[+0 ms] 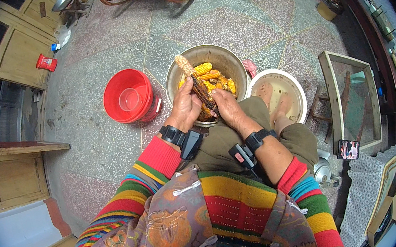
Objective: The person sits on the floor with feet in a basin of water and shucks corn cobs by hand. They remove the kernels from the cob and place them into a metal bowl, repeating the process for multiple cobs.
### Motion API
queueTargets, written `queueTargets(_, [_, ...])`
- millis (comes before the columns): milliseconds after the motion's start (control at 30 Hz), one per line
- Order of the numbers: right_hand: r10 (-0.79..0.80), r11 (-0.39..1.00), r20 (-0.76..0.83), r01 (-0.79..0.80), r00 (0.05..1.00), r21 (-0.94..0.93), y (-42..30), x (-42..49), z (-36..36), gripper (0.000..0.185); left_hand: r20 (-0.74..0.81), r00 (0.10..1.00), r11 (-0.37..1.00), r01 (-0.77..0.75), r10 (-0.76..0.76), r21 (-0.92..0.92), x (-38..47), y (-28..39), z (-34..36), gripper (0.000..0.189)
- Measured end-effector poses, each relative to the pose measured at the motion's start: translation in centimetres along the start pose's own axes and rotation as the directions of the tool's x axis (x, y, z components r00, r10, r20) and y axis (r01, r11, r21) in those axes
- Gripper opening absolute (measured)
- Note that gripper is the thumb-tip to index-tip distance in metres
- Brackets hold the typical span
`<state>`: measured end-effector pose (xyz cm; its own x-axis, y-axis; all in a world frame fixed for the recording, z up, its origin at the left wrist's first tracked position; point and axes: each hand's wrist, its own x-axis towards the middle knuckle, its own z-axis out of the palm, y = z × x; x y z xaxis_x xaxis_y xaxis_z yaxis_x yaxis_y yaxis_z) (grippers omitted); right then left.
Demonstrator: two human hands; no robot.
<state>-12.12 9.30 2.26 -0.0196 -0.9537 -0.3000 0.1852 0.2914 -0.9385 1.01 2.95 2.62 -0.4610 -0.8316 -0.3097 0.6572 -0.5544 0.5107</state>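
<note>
A long corn cob [198, 86] slants across my two hands above a wide metal pot. Its far end is pale and bare, while dark kernels run along the nearer part. My left hand [185, 105] grips the cob around its middle. Near the lower end, my right hand [227, 106] holds it with the thumb against the kernels. Inside the metal pot [232, 57] lie several yellow corn cobs [210, 75], some with dark patches; my hands hide part of them. Each wrist wears a black strap with a small device.
Left of the pot stands a red bucket [111, 105] containing a clear plastic bowl [129, 99]. A white basin [300, 89] of cloudy water holds bare feet. Farther right are a wooden-framed screen [332, 105] and a lit phone [348, 149]. A red packet [46, 63] lies by the cabinets.
</note>
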Motion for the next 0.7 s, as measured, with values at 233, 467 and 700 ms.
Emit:
queueTargets(233, [0.021, 1.0, 0.03, -0.02, 0.999, -0.021, -0.1, 0.2, -0.2, 0.041, -0.08, 0.994, 0.996, 0.077, -0.081, -0.042, 0.3, 0.5, -1.2, 0.039])
queueTargets(467, [0.043, 0.999, 0.05, -0.042, 0.998, -0.007, -0.1, 0.4, -0.2, 0.044, -0.103, 0.993, 0.998, 0.056, -0.058, -0.025, 0.2, 0.5, -1.2, 0.039])
queueTargets(700, [0.068, 0.991, -0.005, -0.067, 0.998, 0.116, 0.1, 0.0, -0.2, 0.047, -0.146, 0.988, 0.987, 0.023, -0.046, -0.158, 0.4, 1.3, -1.9, 0.035])
